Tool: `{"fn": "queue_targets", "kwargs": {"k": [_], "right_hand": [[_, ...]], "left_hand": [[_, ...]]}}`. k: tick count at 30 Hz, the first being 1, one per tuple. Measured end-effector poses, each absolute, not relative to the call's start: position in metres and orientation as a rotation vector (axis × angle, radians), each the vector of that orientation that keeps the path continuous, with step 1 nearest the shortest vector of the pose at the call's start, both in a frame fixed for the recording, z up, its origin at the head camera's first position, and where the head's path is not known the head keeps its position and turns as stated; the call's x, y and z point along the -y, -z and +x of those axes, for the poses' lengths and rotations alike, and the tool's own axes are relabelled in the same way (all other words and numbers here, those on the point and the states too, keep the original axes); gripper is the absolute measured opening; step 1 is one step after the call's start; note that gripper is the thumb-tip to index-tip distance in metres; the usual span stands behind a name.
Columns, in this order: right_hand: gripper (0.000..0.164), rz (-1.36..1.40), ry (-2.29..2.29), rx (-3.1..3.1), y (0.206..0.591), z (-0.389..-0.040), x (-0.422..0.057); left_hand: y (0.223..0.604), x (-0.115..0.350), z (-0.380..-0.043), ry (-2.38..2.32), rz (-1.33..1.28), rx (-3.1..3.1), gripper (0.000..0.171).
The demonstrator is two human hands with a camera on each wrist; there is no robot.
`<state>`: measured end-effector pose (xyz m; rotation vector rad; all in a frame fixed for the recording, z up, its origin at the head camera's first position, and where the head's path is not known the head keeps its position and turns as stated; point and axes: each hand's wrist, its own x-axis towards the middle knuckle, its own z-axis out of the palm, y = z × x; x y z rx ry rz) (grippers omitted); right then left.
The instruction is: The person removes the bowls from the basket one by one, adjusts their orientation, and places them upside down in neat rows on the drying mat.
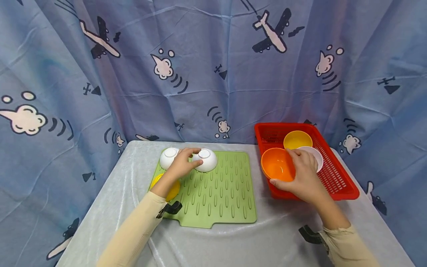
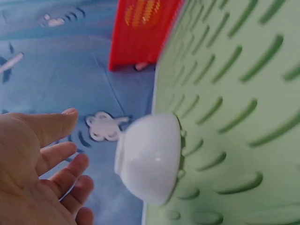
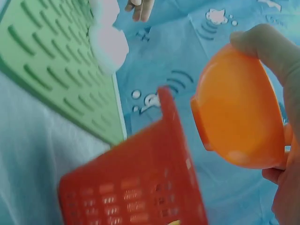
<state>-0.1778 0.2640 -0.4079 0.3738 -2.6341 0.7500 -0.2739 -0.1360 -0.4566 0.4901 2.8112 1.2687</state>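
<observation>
My right hand [image 1: 303, 176] grips an orange bowl [image 1: 277, 164] by its rim, tilted above the red basket. In the right wrist view the thumb and fingers of that hand pinch the bowl's [image 3: 236, 110] edge. My left hand [image 1: 181, 163] hovers over the green mat [image 1: 230, 193], its fingers loosely bent and apart from anything. Nearest to it is an upside-down white bowl [image 1: 207, 161], which the left wrist view shows a little away from the fingers. Another upturned white bowl [image 1: 168, 159] and a yellow bowl [image 1: 174, 190], partly hidden by the left wrist, are on the mat.
The red basket [image 1: 333, 163] stands on the right of the table, holding a yellow bowl [image 1: 298, 139] and a pale bowl [image 1: 315, 156]. A grey-white cloth [image 1: 267, 237] covers the table. Behind hangs a blue curtain [image 1: 200, 92] with airplane prints.
</observation>
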Motion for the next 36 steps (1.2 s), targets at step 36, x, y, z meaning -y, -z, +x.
{"fn": "queue_targets", "kwargs": {"k": [36], "right_hand": [[0.115,0.819,-0.841,2.442,0.440,-0.151,-0.151]], "left_hand": [[0.456,0.097,-0.161,-1.814,0.374,-1.819,0.047]]}}
